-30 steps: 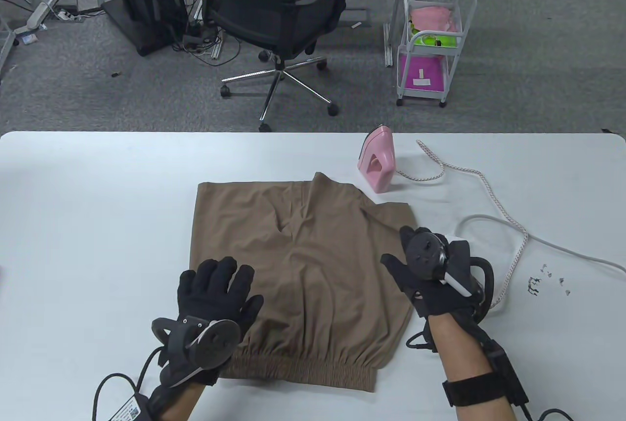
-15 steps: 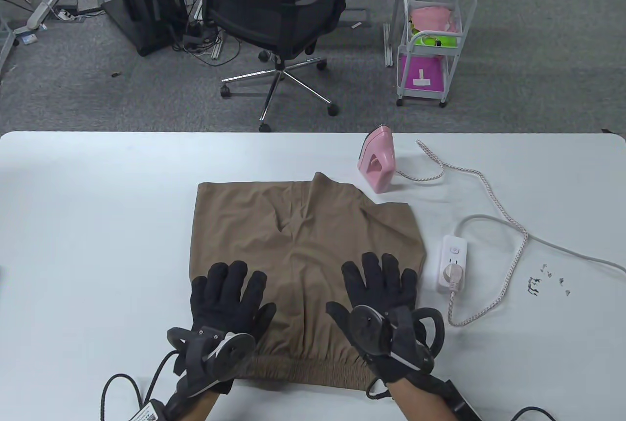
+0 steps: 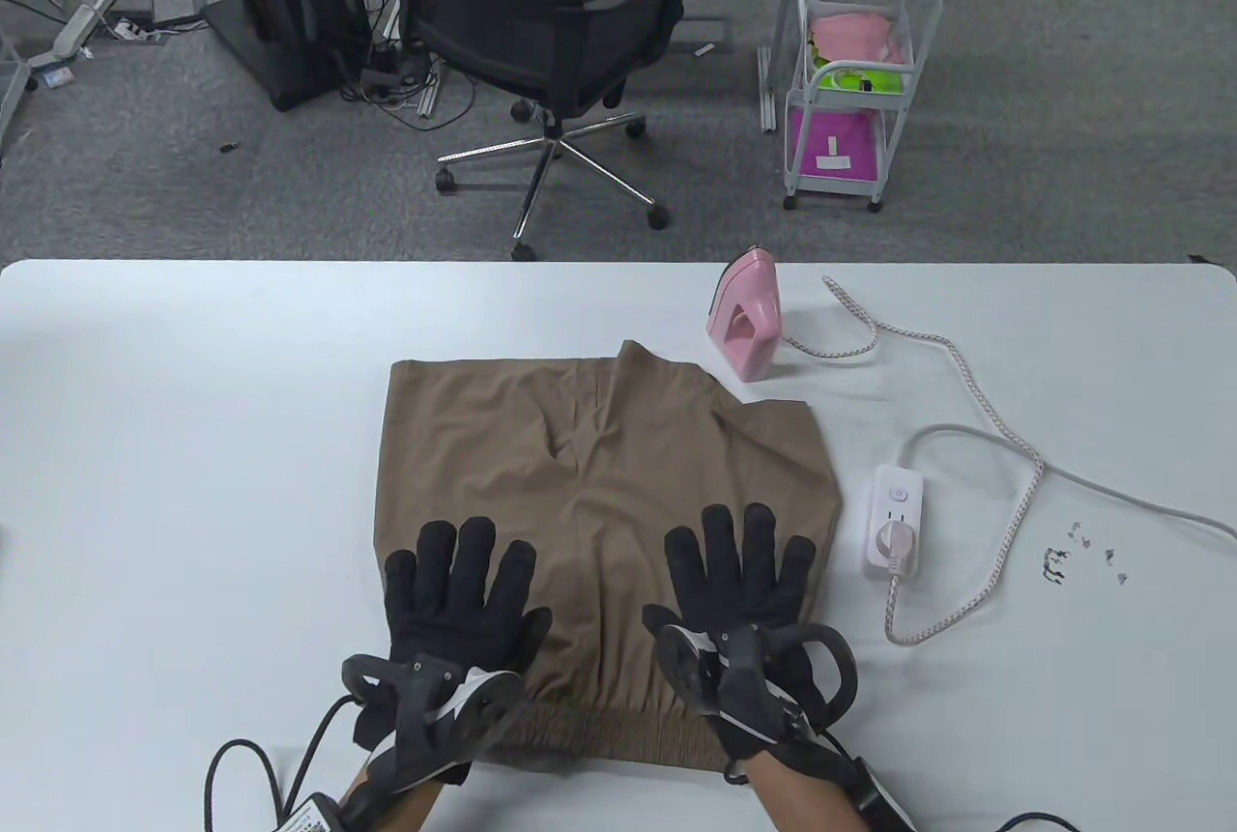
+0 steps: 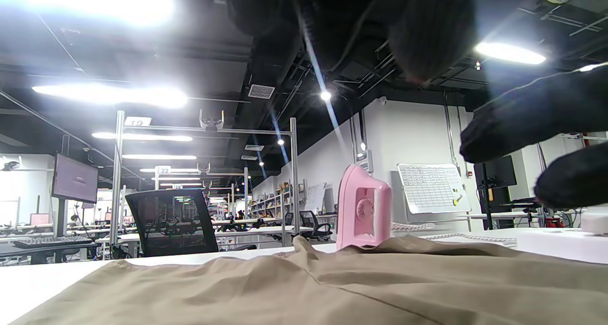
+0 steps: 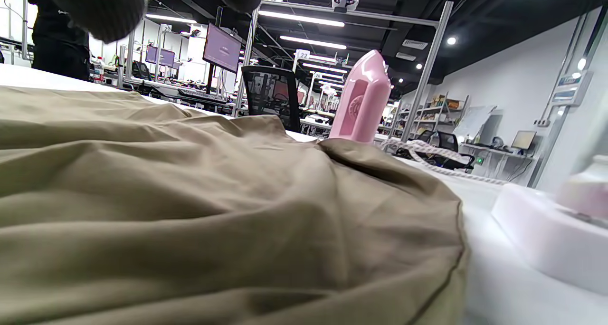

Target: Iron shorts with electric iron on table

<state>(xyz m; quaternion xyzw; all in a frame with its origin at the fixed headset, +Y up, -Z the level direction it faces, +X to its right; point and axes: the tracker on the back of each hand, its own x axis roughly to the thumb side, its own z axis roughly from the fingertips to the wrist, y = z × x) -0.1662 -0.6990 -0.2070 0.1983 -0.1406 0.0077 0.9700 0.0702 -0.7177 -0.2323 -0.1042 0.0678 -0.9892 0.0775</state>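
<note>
The tan shorts (image 3: 589,474) lie spread on the white table (image 3: 193,445), with the elastic waistband at the near edge. My left hand (image 3: 454,590) rests flat with spread fingers on the shorts' near left part. My right hand (image 3: 744,571) rests flat with spread fingers on the near right part. Neither hand holds anything. The pink iron (image 3: 744,328) stands upright on its heel beyond the shorts' far right corner. It also shows in the left wrist view (image 4: 363,208) and the right wrist view (image 5: 361,104), behind the wrinkled shorts (image 4: 332,287) (image 5: 190,211).
A white power strip (image 3: 895,523) with the iron's plug lies right of the shorts. The braided cord (image 3: 976,397) and a white cable (image 3: 1111,489) loop over the table's right side. Small dark scraps (image 3: 1073,557) lie further right. An office chair (image 3: 541,30) and a cart (image 3: 855,88) stand beyond the table.
My right hand has come from the power strip at the right onto the shorts and now lies flat. My left hand has shifted a little to the right and nearer on the shorts.
</note>
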